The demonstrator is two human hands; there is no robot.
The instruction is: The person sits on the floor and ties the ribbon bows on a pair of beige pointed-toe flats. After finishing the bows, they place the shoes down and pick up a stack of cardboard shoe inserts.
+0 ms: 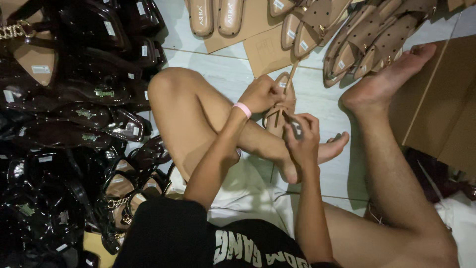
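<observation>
Left hand [260, 94] and right hand [301, 133] both grip a tan, apparently thin-strapped sandal [278, 116].

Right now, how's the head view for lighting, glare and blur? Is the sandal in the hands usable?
Head view: light falls on the middle, so the tan sandal, left hand and right hand are well lit and fairly sharp; the black glossy sandals on the left sit in shadow with small glare streaks; the cardboard on the right is dim; slight wide-angle stretch towards the edges.
</observation>
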